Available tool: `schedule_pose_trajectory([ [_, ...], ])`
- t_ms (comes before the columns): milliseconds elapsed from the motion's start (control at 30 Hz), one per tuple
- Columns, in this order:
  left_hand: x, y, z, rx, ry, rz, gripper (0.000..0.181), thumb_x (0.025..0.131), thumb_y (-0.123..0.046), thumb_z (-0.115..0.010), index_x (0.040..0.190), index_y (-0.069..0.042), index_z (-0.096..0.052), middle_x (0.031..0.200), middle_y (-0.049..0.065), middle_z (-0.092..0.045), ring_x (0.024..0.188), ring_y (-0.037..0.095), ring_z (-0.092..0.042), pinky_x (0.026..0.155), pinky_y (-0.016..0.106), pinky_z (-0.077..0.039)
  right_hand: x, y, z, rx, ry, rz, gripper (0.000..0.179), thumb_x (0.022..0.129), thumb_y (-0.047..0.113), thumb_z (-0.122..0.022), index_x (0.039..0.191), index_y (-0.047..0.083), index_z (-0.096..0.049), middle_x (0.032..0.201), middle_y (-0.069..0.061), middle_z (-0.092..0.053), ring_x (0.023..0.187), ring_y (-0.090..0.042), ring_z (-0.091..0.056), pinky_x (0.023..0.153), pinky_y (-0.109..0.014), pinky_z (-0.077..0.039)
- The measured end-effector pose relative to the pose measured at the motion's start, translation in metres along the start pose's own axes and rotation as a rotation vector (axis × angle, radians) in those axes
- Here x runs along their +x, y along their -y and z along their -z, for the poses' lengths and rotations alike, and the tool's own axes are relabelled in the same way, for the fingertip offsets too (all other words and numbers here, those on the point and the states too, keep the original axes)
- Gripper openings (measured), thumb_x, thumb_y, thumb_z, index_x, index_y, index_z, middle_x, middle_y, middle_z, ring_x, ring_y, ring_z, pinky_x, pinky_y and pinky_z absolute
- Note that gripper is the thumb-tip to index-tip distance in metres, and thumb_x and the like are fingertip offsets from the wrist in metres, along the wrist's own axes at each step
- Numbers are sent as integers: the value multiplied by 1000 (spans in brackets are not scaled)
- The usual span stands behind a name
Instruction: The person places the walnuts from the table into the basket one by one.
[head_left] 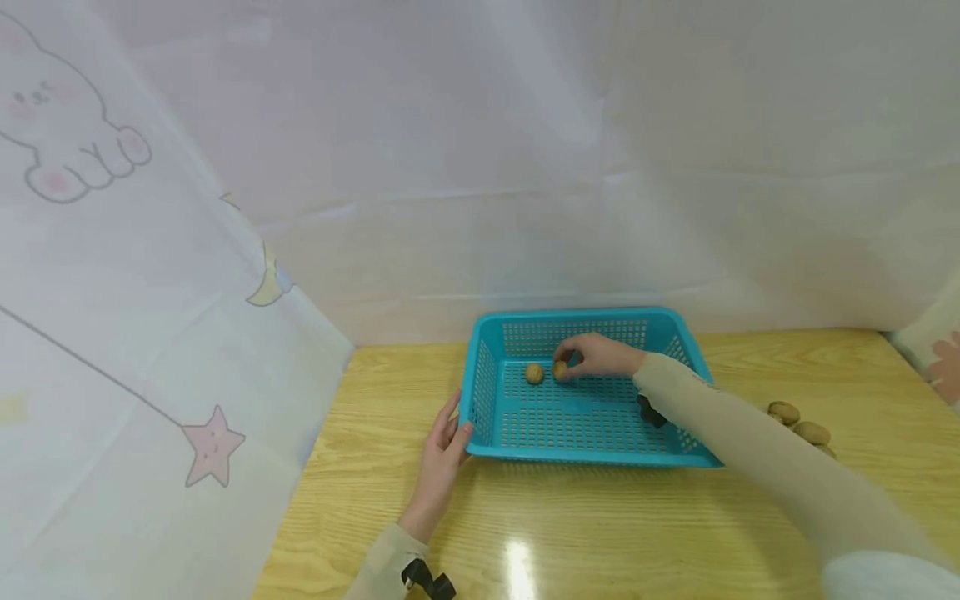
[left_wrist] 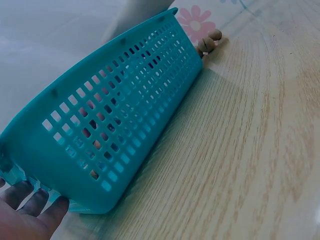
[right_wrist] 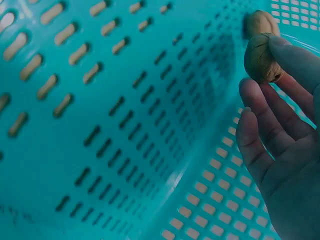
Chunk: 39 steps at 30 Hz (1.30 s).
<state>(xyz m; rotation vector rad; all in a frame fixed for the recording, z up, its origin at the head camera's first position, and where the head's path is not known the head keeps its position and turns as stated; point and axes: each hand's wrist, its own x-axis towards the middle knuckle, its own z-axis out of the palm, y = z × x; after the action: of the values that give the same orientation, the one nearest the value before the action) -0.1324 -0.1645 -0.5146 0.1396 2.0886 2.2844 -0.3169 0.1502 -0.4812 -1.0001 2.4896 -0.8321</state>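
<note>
A blue-green plastic basket with perforated walls stands on the wooden table. Inside it, my right hand pinches a walnut between thumb and fingers. Another walnut lies on the basket floor just left of the pinched one. My left hand holds the basket's left end, the thumb over the rim and the other fingers along the outer wall. In the left wrist view, the fingertips touch the outside of that end.
Several more walnuts lie on the wooden table to the right of the basket, partly hidden by the right sleeve. A pale printed sheet hangs behind the table and along its left side.
</note>
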Motion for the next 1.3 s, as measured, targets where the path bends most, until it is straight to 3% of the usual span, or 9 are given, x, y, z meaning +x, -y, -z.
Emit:
schedule_pose_trajectory([
  [400,-1,-2,-2,7,-9,3,63,111,-25,-52,167,-15,-24,157,23,-47,138,43,-52,100,37,-55,9,0,-9,-75,-7,-39,41,99,20,-73,132,-4,-66,129,-18,-68,120,-37,-63,100,-53,-52],
  [733,-3,-2,-3,9,-22,2,63,111,-25,-52,167,-16,-24,159,23,-44,142,43,-47,103,38,-54,2,-2,-4,-82,-10,-61,34,99,20,-73,128,2,-69,121,-11,-71,114,-31,-66,95,-48,-55],
  [900,-3,-1,-3,8,-15,-15,65,111,-23,-52,167,-10,-22,159,26,-43,142,44,-47,102,38,-54,-11,8,7,-75,-18,-50,30,100,18,-72,127,4,-69,115,-9,-72,106,-27,-67,89,-46,-57],
  [1067,-4,0,-3,4,-28,-22,62,111,-23,-52,167,-14,-26,157,26,-45,140,44,-49,101,37,-54,-30,23,22,-39,-33,-33,30,102,18,-70,129,5,-69,118,-12,-71,103,-25,-67,88,-46,-57],
  [1300,-3,-1,-5,13,-36,-56,61,111,-20,-52,166,-10,-26,156,28,-46,139,44,-50,100,32,-55,-64,40,39,-53,-102,3,30,101,23,-72,128,10,-70,118,-4,-71,97,-18,-67,86,-41,-57],
])
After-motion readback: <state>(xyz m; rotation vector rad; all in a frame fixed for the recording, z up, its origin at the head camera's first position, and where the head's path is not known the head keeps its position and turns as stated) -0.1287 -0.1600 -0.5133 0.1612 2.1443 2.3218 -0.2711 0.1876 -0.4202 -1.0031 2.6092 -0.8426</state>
